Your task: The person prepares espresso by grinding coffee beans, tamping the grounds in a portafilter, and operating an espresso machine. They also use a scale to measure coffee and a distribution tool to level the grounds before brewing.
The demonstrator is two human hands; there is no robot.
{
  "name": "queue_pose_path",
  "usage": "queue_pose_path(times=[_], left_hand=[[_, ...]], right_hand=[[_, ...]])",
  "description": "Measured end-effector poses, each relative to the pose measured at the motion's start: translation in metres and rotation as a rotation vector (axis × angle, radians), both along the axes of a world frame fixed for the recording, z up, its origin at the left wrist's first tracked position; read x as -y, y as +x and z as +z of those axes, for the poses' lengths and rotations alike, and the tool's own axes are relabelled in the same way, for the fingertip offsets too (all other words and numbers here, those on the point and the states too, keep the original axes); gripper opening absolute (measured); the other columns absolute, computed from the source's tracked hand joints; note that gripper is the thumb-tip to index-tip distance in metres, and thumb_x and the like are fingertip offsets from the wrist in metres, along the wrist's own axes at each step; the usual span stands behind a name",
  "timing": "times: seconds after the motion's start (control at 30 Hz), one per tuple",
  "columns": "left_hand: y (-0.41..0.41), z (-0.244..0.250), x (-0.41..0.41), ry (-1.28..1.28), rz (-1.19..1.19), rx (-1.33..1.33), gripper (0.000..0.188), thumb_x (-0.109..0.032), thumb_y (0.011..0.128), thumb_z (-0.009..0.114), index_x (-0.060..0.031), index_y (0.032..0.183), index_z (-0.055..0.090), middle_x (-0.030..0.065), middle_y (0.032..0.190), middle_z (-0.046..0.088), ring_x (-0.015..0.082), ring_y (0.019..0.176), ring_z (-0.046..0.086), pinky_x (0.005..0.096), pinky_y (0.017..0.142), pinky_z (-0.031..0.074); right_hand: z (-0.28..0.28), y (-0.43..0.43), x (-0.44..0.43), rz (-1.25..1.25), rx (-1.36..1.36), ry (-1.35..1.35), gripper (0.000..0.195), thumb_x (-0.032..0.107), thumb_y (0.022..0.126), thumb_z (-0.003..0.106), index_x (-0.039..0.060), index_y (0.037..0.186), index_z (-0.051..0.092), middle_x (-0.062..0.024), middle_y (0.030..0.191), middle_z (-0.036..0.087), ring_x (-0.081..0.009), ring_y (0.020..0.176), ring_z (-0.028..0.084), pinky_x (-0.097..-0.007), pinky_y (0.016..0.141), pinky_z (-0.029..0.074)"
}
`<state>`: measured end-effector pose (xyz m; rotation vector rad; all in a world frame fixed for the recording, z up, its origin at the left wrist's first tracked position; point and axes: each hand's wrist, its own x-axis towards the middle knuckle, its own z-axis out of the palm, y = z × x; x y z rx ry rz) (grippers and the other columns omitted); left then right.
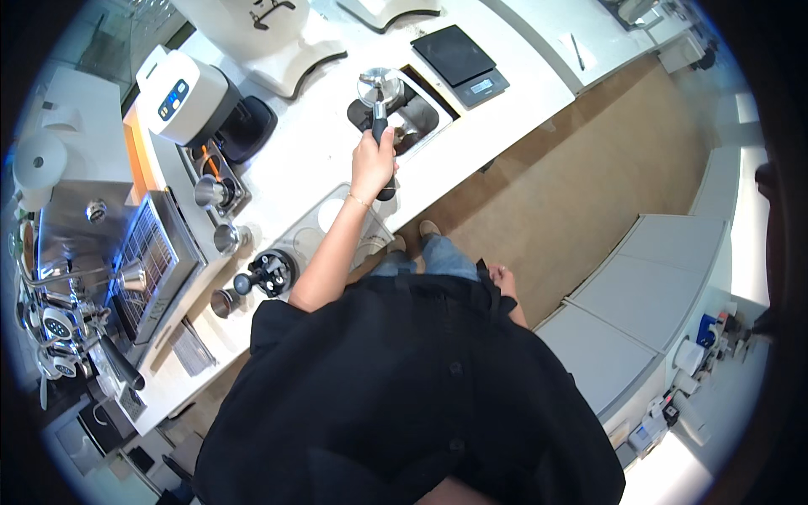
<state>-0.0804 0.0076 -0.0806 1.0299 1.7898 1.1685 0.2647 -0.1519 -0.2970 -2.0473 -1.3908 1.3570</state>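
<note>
My left hand [375, 161] is wrapped around the black handle of a portafilter [380, 88]. The portafilter's metal head seems turned over, spout side up, above a steel bin inset [413, 120] in the white counter. Whether the head touches the bin, I cannot tell. Down by my right side hangs my right hand [500, 275], beside the black garment, its fingers partly hidden and curled. Beyond the inset lies a black digital scale [464, 63] with a lit display. A white appliance with a lit panel [183, 98] stands on the counter to the left.
A clear tray [309, 243] lies under my left forearm, near a round black holder of tools [273, 273]. Metal cups [228, 238] stand further left, before an espresso machine [69, 322]. White grinder bases [284, 63] rise at the back. Grey cabinets [631, 287] line the right.
</note>
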Motion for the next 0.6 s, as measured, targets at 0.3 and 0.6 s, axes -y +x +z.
queue_pose_path(times=[0.3, 0.6], left_hand=[[0.011, -0.005, -0.006, -0.096, 0.075, 0.131, 0.036, -0.031, 0.086, 0.048, 0.0042, 0.080, 0.048, 0.0072, 0.054, 0.052, 0.0158, 0.043, 0.054, 0.0293, 0.040, 0.042], [0.019, 0.003, -0.018, -0.165, 0.091, 0.635, 0.025, -0.030, 0.087, 0.049, -0.0056, 0.085, 0.045, -0.0002, 0.060, 0.046, 0.0106, 0.044, 0.046, 0.0267, 0.045, 0.043]], right_hand=[[0.061, -0.034, -0.165, 0.045, -0.419, 0.256, 0.019, 0.002, 0.083, 0.043, 0.0006, 0.096, 0.057, -0.0032, 0.075, 0.058, -0.0080, 0.062, 0.051, -0.0212, 0.058, 0.043], [0.177, -0.128, -0.214, 0.217, -0.813, 0.149, 0.018, 0.006, 0.084, 0.044, 0.0019, 0.097, 0.056, -0.0044, 0.077, 0.059, -0.0061, 0.058, 0.050, -0.0190, 0.050, 0.041]])
